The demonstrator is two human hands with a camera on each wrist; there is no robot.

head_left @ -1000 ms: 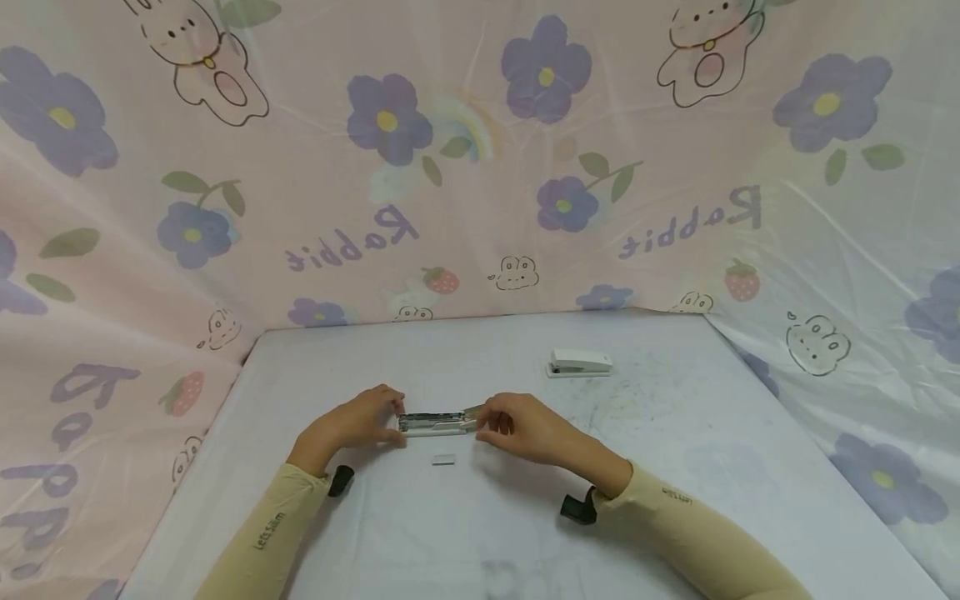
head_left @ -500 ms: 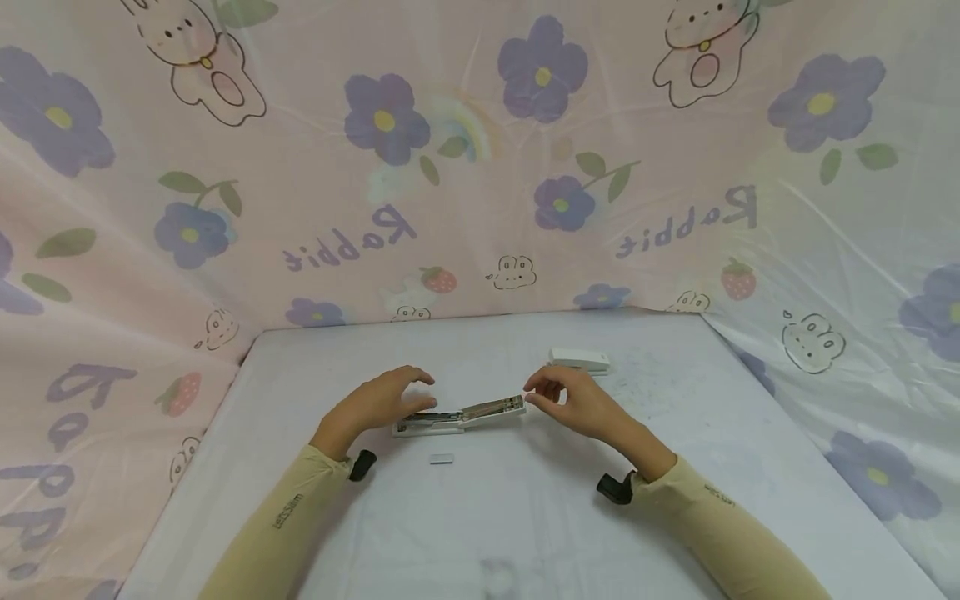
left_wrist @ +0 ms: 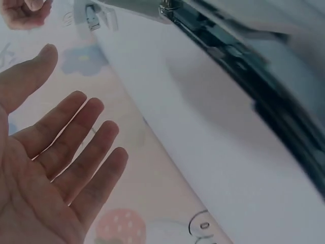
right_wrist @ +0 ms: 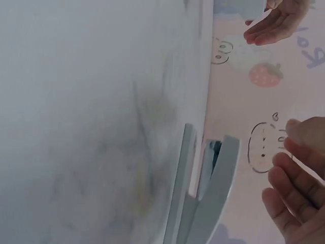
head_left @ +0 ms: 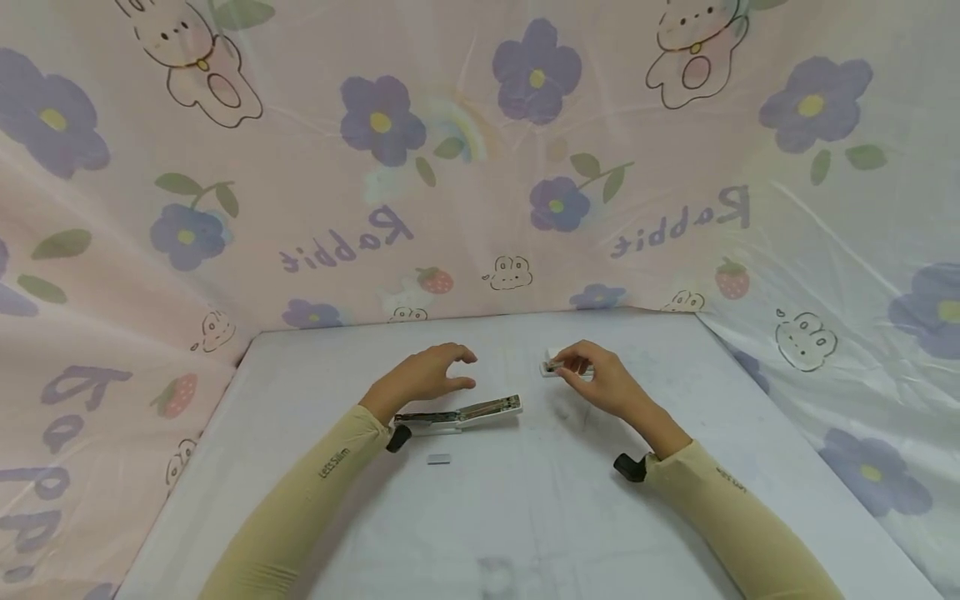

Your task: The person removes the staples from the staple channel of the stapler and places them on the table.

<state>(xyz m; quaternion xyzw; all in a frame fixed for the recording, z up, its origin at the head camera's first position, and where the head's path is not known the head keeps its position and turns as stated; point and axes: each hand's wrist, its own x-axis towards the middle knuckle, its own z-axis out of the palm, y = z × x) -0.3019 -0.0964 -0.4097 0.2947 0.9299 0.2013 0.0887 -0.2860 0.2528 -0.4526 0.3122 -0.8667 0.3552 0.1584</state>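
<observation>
An unfolded white stapler (head_left: pixel 491 409) lies on the table, its top arm swung back to the right and its dark metal channel showing. Beyond it, my left hand (head_left: pixel 423 375) hovers with fingers spread and holds nothing; in the left wrist view the stapler's dark rail (left_wrist: pixel 244 66) runs past that hand. A second white stapler (right_wrist: pixel 216 188), folded closed, stands at the back right. My right hand (head_left: pixel 600 379) is at this stapler and partly covers it in the head view. In the right wrist view its loosely bent fingers (right_wrist: pixel 282 203) are apart from the stapler.
A small grey strip (head_left: pixel 438 459), which looks like staples, lies in front of the unfolded stapler. The white table (head_left: pixel 480 517) has faint smudges near the right hand. A printed curtain (head_left: pixel 465 167) rises behind and at both sides. Black mounts (head_left: pixel 630 468) sit at the wrists.
Both hands have let go of the unfolded stapler, whose top arm now lies swung out to the right. The right hand has moved back and right to the second stapler; the left has lifted away.
</observation>
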